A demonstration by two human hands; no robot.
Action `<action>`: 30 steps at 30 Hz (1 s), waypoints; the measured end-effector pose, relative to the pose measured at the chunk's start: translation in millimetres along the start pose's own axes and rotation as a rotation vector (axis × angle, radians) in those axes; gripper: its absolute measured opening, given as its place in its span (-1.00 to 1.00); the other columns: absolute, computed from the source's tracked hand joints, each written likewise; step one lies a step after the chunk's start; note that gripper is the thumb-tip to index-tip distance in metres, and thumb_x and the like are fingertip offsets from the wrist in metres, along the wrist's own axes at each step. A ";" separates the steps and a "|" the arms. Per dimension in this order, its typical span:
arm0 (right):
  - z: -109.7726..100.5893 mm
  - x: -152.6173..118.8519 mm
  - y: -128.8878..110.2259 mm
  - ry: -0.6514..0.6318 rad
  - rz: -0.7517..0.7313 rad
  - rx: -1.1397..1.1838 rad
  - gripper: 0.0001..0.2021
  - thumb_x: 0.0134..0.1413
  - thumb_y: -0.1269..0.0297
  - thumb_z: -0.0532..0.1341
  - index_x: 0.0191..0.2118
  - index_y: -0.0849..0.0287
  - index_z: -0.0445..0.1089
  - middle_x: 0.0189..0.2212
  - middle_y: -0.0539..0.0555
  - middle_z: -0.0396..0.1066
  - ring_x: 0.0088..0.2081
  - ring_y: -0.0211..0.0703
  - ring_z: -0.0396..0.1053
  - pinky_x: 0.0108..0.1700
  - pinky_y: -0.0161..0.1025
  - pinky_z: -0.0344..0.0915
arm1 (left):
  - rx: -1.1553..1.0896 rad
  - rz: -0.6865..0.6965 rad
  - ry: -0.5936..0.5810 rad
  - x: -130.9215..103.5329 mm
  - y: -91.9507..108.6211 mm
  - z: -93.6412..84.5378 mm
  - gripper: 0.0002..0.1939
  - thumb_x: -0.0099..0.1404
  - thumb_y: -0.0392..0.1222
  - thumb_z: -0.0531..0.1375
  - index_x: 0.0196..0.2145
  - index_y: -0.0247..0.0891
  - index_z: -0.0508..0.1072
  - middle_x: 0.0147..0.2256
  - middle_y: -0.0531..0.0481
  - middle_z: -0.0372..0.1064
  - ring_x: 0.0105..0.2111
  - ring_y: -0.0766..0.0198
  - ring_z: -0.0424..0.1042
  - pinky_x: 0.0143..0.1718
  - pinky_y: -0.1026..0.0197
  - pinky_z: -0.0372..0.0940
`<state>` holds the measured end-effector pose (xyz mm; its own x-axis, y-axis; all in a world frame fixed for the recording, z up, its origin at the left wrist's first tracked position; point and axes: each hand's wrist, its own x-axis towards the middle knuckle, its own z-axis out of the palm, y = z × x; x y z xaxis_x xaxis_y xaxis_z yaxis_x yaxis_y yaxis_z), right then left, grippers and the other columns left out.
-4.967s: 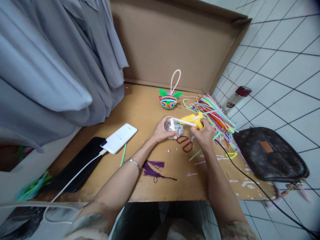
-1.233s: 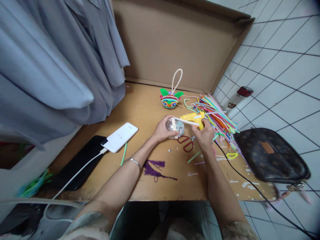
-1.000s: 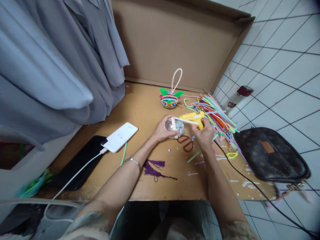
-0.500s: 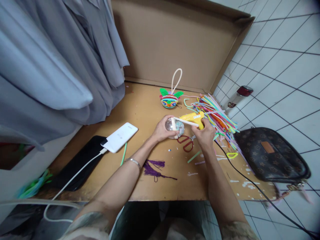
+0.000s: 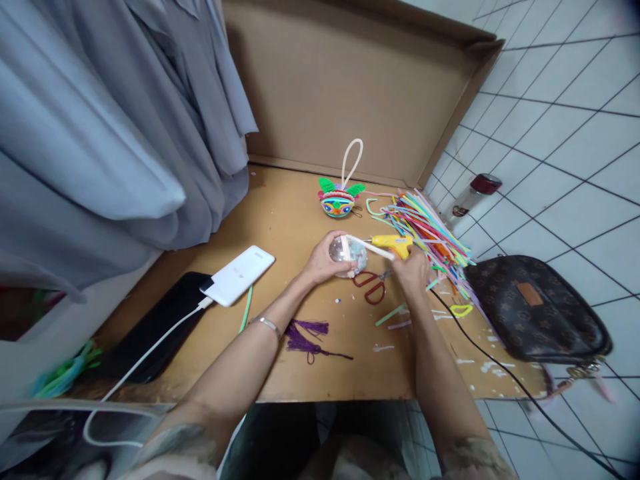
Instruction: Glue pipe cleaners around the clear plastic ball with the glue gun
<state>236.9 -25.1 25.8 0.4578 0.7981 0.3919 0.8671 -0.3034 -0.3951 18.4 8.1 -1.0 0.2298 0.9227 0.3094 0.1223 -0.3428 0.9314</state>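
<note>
Purple tassels (image 5: pixel 306 337) lie nearest on the desk (image 5: pixel 350 383). Above it, by red-handled scissors (image 5: pixel 373 292), grip of left hand (image 5: pixel 320 262) clamped round clear ball (image 5: pixel 339 249), that of right hand (image 5: pixel 413 270) on yellow glue gun (image 5: pixel 390 241); white strip (image 5: pixel 373 249) between. Green-eared ornament (image 5: pixel 337 203) farther back.

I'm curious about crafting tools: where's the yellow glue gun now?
In the head view, the yellow glue gun is right of centre, in the right hand, its nozzle pointing toward the clear ball.
</note>
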 end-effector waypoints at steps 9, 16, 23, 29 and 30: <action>13.9 -9.3 7.0 0.000 -0.205 -0.181 -0.61 0.07 -0.02 0.26 -0.28 0.30 0.50 -0.30 0.38 0.48 -0.19 0.19 0.41 -0.14 0.04 0.31 | 0.007 -0.004 -0.009 1.0 1.2 -1.5 -0.25 -0.11 -0.10 0.43 0.06 -0.25 0.36 0.00 -0.11 0.43 -0.02 0.03 0.44 0.08 0.00 0.33; -15.8 -27.8 -31.7 0.077 -0.719 0.496 -0.60 0.24 0.11 0.18 0.16 0.04 0.35 -0.03 0.20 0.38 -0.02 0.02 0.35 0.03 0.01 0.34 | 0.078 0.080 -0.016 -0.9 7.4 -0.5 -0.31 -0.11 -0.14 0.41 0.03 -0.27 0.39 0.02 -0.14 0.41 0.01 0.01 0.43 0.12 -0.03 0.32; -9.4 -41.9 -41.9 0.089 -0.849 0.653 -0.79 0.30 0.31 0.10 -0.11 0.04 0.49 -0.18 0.09 0.48 -0.13 -0.11 0.43 -0.08 -0.10 0.38 | 0.108 0.135 -0.026 -1.4 6.8 0.9 -0.34 -0.10 -0.17 0.38 0.01 -0.26 0.40 0.00 -0.15 0.39 0.01 0.01 0.42 0.11 -0.01 0.32; -8.7 -41.9 -43.7 0.105 -0.875 0.676 -0.82 0.28 0.33 0.09 -0.19 0.05 0.45 -0.22 0.11 0.54 -0.15 -0.06 0.49 -0.06 -0.03 0.40 | 0.130 0.158 -0.016 -0.6 6.0 0.6 -0.38 -0.10 -0.21 0.37 -0.01 -0.21 0.41 -0.01 -0.10 0.39 0.00 0.04 0.42 0.11 0.01 0.31; -7.1 -42.0 -43.5 0.099 -0.868 0.693 -0.82 0.28 0.33 0.09 -0.18 0.04 0.44 -0.22 0.11 0.54 -0.14 -0.06 0.49 -0.05 -0.02 0.40 | 0.130 0.166 -0.013 -0.4 5.8 0.6 -0.38 -0.10 -0.21 0.37 -0.02 -0.21 0.41 -0.01 -0.11 0.39 0.00 0.04 0.41 0.11 0.01 0.30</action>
<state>181.3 -49.1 32.4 -0.2099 0.5444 0.8121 0.6178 0.7177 -0.3214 19.6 5.6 4.2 0.2695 0.8495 0.4535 0.2050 -0.5108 0.8349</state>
